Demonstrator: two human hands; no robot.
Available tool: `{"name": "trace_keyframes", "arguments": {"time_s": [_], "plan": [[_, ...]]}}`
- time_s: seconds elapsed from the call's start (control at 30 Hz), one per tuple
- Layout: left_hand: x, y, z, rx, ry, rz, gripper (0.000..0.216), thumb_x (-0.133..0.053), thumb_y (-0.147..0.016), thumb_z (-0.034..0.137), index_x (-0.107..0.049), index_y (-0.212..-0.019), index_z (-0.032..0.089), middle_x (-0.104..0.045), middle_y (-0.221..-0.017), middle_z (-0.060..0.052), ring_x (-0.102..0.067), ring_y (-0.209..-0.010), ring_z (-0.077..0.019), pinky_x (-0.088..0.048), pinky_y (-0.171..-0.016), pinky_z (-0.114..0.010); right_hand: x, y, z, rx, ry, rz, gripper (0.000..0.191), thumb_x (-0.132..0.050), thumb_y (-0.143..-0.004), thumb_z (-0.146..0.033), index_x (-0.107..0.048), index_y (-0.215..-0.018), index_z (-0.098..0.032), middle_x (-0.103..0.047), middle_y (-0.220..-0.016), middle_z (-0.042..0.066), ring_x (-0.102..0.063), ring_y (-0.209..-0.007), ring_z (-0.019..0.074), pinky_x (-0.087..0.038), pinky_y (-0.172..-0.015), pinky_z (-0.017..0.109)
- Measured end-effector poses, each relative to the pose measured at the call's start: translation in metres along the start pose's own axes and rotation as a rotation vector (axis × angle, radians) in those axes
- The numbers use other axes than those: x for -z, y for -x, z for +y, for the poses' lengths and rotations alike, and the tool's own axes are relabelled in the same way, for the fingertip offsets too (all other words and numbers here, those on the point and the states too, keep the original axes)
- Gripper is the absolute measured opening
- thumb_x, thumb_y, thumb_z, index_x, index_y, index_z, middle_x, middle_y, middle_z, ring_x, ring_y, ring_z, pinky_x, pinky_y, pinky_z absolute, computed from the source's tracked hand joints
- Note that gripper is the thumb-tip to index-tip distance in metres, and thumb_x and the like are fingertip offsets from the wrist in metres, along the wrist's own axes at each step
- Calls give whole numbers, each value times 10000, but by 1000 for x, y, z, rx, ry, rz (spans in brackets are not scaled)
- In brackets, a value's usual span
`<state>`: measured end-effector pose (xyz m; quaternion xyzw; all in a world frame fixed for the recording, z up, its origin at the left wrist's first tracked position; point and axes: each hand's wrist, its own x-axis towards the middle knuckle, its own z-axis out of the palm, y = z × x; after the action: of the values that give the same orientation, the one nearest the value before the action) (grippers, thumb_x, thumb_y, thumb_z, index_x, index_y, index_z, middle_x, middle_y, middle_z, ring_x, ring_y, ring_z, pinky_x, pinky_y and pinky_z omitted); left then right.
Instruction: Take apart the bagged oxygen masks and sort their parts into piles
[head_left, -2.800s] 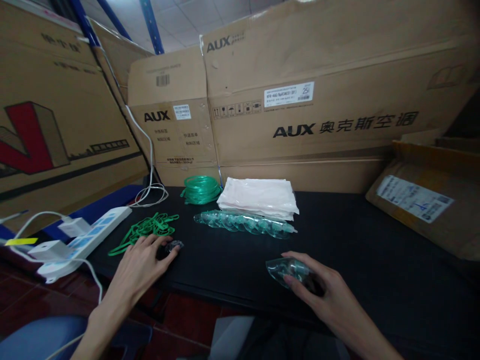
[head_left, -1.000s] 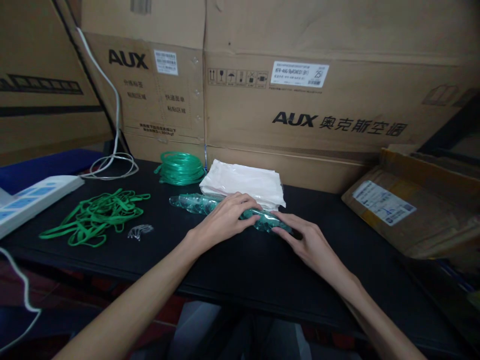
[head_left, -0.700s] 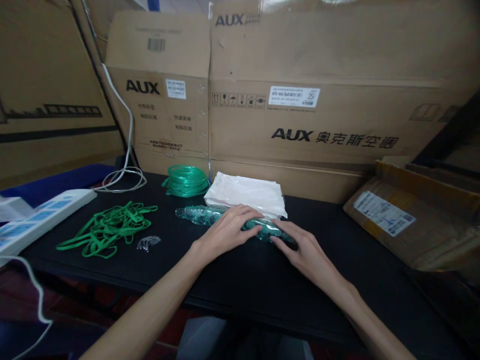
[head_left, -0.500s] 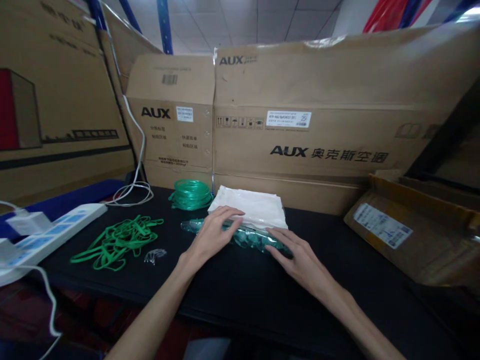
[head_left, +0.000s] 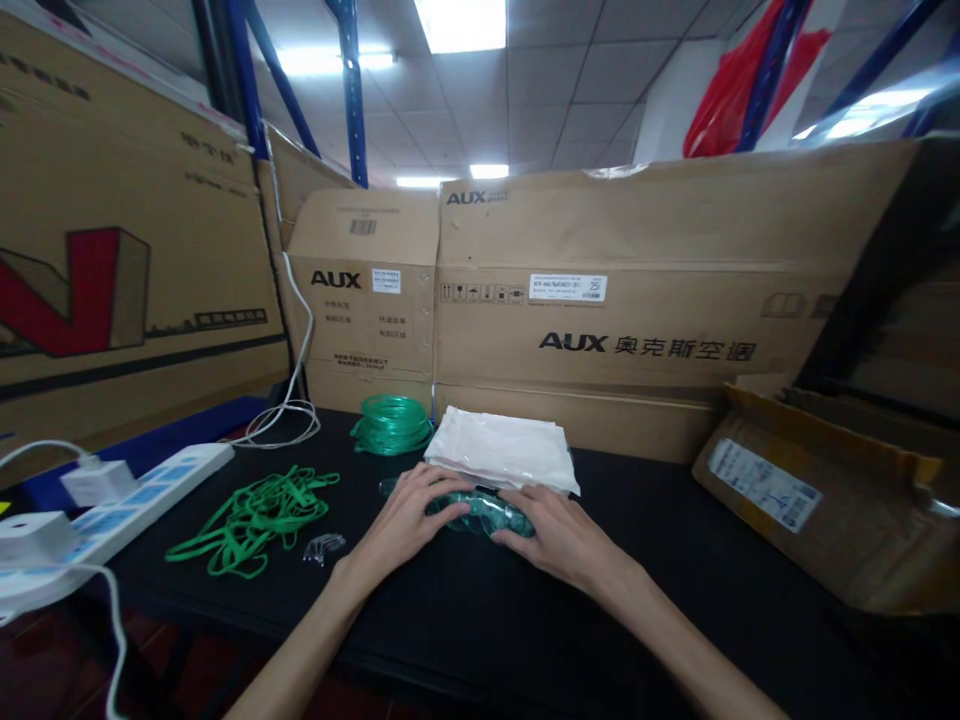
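A row of clear green plastic masks (head_left: pixel 480 512) lies on the black table (head_left: pixel 675 590), just in front of a stack of white plastic bags (head_left: pixel 501 458). My left hand (head_left: pixel 405 520) rests on the left end of the row, fingers curled over it. My right hand (head_left: pixel 553 535) presses on the right end, fingers closed over the masks. Between the two hands only a short stretch of the row shows.
A heap of green bands (head_left: pixel 255 512) and a few small metal clips (head_left: pixel 322 546) lie to the left. A coil of green tubing (head_left: pixel 391 424) sits behind. A white power strip (head_left: pixel 120 505) runs along the left edge. Large cardboard boxes (head_left: pixel 615 320) wall the back; a parcel (head_left: pixel 817 500) stands right.
My hands have drawn closer together over the mask row, which now looks shorter and bunched. The camera has tilted upward, showing the ceiling.
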<state>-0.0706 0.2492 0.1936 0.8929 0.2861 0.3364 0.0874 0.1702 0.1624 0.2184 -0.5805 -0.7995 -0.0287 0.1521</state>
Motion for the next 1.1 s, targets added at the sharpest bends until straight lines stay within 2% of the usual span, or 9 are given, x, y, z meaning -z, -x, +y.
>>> {"name": "trace_keyframes", "arguments": {"time_s": [0.17, 0.37, 0.57, 0.67, 0.77, 0.87, 0.97, 1.1], "plan": [[-2, 0, 6, -7, 4, -33, 289, -631, -991, 432, -715, -1249, 333, -704, -1273, -35, -591, -1213, -246, -433, -1049, -418, 1, 7, 4, -11, 45, -45, 374, -671, -940, -383, -684, -1276, -219, -754, -1123, 135, -719, -1047, 335, -562, -896, 440], [-6, -2, 17, -21, 7, -56, 299, -623, -997, 433, -708, -1267, 338, -700, -1276, -20, -587, -1225, -228, -423, -1045, -392, -2, 21, 12, -42, 82, -16, 370, -633, -953, -362, -664, -1306, -257, -740, -1187, 120, -719, -1064, 311, -569, -908, 427], [-7, 0, 11, -14, -5, -18, 285, -614, -1005, 427, -722, -1248, 325, -695, -1284, -27, -576, -1233, -231, -415, -1049, -391, 0, 39, 26, -65, 116, 12, 398, -579, -979, -356, -660, -1342, -213, -733, -1205, 149, -745, -1041, 327, -602, -891, 469], [-10, -1, 12, -27, 2, 3, 275, -626, -998, 420, -727, -1234, 321, -700, -1269, -28, -579, -1232, -233, -422, -1051, -391, 0, 50, 28, -3, 98, 38, 402, -599, -978, -379, -659, -1353, -246, -736, -1189, 123, -753, -1016, 308, -622, -864, 444], [-15, -5, 14, -47, 22, 33, 282, -652, -985, 408, -724, -1239, 310, -714, -1231, -28, -601, -1206, -227, -450, -1045, -377, -4, 55, 14, 113, 87, 73, 433, -667, -948, -368, -648, -1370, -273, -731, -1161, 103, -750, -963, 290, -633, -838, 433], [-10, -7, 12, -38, 56, 116, 319, -633, -999, 392, -689, -1296, 289, -719, -1234, -33, -622, -1189, -208, -470, -1062, -357, -7, 46, -16, 203, 102, 86, 488, -723, -920, -349, -627, -1391, -263, -723, -1194, 105, -727, -1039, 304, -620, -886, 450], [7, -2, 7, 48, 84, 292, 311, -523, -1053, 375, -677, -1289, 243, -707, -1256, -56, -618, -1204, -206, -470, -1081, -362, -8, 23, -49, 309, 116, 64, 498, -742, -914, -371, -630, -1360, -179, -729, -1142, 126, -725, -1010, 311, -629, -834, 443], [34, 20, 8, 192, 93, 507, 342, -435, -1075, 387, -703, -1180, 203, -710, -1214, -83, -633, -1168, -235, -470, -1063, -392, -17, -20, -77, 379, 109, 83, 465, -716, -933, -434, -640, -1314, -179, -724, -1097, 101, -705, -1013, 294, -613, -826, 407]]}}
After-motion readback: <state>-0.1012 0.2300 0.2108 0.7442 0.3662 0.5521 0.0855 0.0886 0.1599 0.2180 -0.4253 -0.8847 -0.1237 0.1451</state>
